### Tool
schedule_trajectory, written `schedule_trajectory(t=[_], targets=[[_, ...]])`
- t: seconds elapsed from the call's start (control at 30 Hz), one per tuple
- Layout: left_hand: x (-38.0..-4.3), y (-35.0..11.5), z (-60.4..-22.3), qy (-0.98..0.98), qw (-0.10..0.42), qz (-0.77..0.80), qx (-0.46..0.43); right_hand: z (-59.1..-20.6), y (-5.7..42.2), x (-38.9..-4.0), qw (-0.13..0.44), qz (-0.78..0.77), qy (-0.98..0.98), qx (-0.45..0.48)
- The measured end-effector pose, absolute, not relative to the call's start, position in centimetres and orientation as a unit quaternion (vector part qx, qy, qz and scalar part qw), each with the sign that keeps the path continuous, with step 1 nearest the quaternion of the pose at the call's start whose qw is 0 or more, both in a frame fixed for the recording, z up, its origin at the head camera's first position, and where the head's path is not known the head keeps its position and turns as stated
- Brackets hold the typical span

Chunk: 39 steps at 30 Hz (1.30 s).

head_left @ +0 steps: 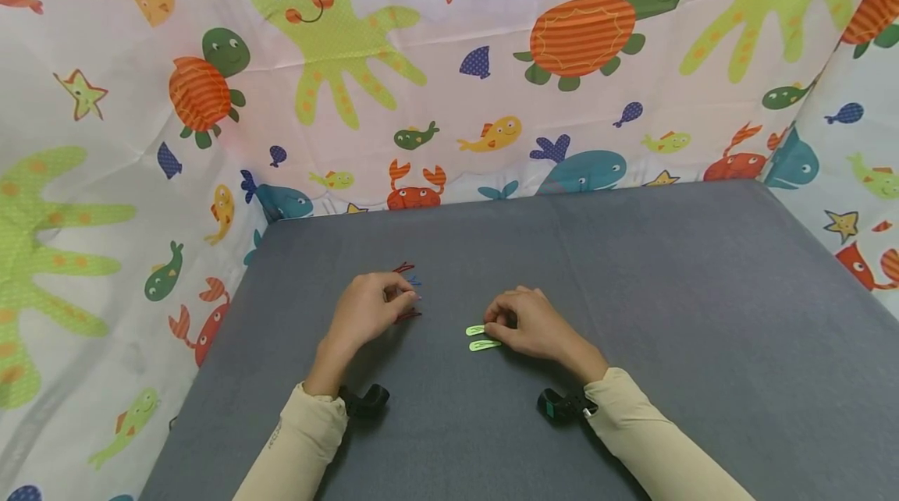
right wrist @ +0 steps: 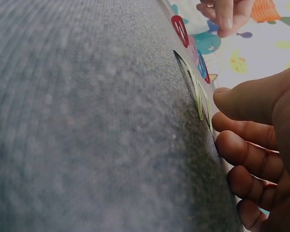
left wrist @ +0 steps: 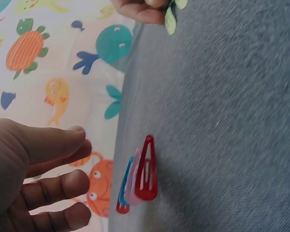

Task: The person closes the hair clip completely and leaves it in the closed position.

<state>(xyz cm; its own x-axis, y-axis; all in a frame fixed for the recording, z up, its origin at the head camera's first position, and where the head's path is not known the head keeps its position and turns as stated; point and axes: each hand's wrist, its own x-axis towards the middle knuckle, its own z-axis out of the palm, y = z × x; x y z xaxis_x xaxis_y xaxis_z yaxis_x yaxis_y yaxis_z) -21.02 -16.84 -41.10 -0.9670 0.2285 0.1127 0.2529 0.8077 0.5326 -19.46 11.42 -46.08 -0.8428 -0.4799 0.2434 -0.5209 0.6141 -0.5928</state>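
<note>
In the head view, two green clips (head_left: pixel 481 346) lie side by side on the grey desk (head_left: pixel 667 329), with their ends at the right hand (head_left: pixel 530 323), while the left hand (head_left: pixel 371 303) is over a row of other clips and hides part of them. In the left wrist view, this row shows two red clips (left wrist: pixel 146 193), a pink clip (left wrist: pixel 131 196) and a blue clip (left wrist: pixel 125 183); the left fingers are loosely bent, apart from the clips, and hold nothing. In the right wrist view, the green clips lie just beside the right thumb and forefinger; these fingers are bent with a small gap between the tips, and seem to hold no clip, but whether one touches cannot be told. By its look, each clip should be very light, thin and rather stiff, with a slippery coating, so lifting it from flat may be difficult. It is best taken by both long edges near the wider end, gently, because a strong press in the middle may snap it open.
</note>
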Motion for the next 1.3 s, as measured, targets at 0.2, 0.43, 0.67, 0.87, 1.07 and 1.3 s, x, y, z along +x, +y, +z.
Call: schedule_trajectory(t=[0.2,0.43,0.67,0.87,1.07,1.3], targets=[[-21.1,-17.7,-40.8,-0.954,-0.008,-0.271,-0.124,-46.0,11.3,-19.5,0.035,0.326,-0.904,0.273],[-21.0,-18.5,-40.2,-0.960,-0.042,-0.249,-0.121,-46.0,10.9,-19.4,0.068,0.323,-0.906,0.265],[-21.2,-19.1,-40.0,-0.964,-0.076,-0.228,-0.111,-46.1,10.0,-19.4,0.112,0.315,-0.910,0.244],[-21.3,-19.1,-40.2,-0.968,-0.089,-0.205,-0.112,-45.3,8.3,-19.5,0.115,0.301,-0.914,0.248],[-21.3,-19.0,-40.6,-0.973,-0.088,-0.180,-0.113,-44.4,6.1,-20.0,0.094,0.292,-0.914,0.266],[-21.3,-19.0,-40.7,-0.977,-0.074,-0.164,-0.119,-43.8,4.1,-21.0,0.045,0.295,-0.913,0.278]])
